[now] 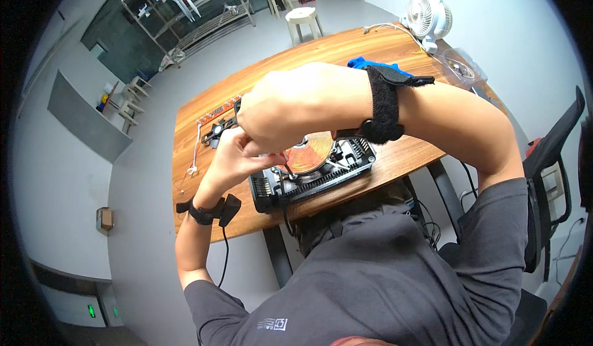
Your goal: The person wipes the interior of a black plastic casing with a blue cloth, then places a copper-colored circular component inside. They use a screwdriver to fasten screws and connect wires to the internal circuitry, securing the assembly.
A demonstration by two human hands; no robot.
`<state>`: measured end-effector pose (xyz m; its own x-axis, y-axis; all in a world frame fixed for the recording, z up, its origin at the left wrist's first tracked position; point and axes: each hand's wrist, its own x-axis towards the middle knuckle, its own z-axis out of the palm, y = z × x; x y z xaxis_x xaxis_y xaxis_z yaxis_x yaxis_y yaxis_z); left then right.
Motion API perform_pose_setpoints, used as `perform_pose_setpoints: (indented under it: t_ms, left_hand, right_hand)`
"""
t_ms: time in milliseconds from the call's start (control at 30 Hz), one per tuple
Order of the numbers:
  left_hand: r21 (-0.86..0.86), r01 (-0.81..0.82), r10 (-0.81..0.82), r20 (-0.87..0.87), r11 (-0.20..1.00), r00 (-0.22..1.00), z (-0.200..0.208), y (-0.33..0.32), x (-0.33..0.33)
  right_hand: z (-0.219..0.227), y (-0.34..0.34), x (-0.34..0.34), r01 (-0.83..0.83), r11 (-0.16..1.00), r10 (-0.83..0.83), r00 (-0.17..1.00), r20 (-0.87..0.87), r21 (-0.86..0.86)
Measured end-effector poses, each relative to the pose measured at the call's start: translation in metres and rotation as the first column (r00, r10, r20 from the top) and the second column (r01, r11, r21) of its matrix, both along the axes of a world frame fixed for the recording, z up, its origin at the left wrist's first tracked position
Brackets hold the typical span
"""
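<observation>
An opened appliance in a black housing (315, 187) lies on the table in front of me, with a round copper-coloured disc (315, 153) in its middle and vents along its near edge. Over its far left part, my right hand (272, 111) is closed with its back turned up, hiding whatever its fingers grip. Tucked beneath it, my left hand (238, 158) reaches in from the left, fingers bent and thumb stretched toward the disc's left edge. A small red piece shows by the thumb tip; most of it is hidden.
The wooden table (364, 42) bears a black part (217, 132) and an orange-red strip (220, 109) left of my hands. A blue cloth-like item (358, 62) lies behind my right forearm. A white fan (427, 16) and a clear plastic box (462, 67) stand far right.
</observation>
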<state>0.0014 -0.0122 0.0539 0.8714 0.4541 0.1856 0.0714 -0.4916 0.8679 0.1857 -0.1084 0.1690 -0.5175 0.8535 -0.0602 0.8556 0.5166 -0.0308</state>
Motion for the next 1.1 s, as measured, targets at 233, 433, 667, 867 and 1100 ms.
perform_pose_setpoints:
  t_ms: [233,433,667,867,1100]
  left_hand:
    - [-0.100,-0.009,0.007,-0.021,0.995,1.000,-0.006,0.005,-0.005]
    - [-0.077,-0.059,0.053,-0.089,0.995,0.995,-0.009,0.001,-0.010]
    - [-0.005,-0.094,0.093,-0.075,0.996,0.993,-0.005,-0.006,0.002]
    - [-0.220,-0.083,0.086,0.005,0.972,0.996,-0.010,-0.006,-0.009]
    - [-0.168,0.068,-0.075,-0.034,0.983,0.997,-0.010,0.002,-0.009]
  right_hand:
    - [0.007,0.006,-0.005,-0.030,0.995,0.039,0.994,0.101,-0.095]
    - [0.005,0.007,-0.009,-0.017,0.995,0.022,0.998,0.059,-0.093]
    - [-0.019,0.012,0.006,-0.111,0.986,0.122,0.989,-0.079,0.127]
    - [-0.001,0.008,-0.011,-0.044,0.999,0.047,0.993,0.106,-0.032]
    - [-0.012,0.008,0.001,-0.069,0.998,0.069,0.995,-0.076,0.002]
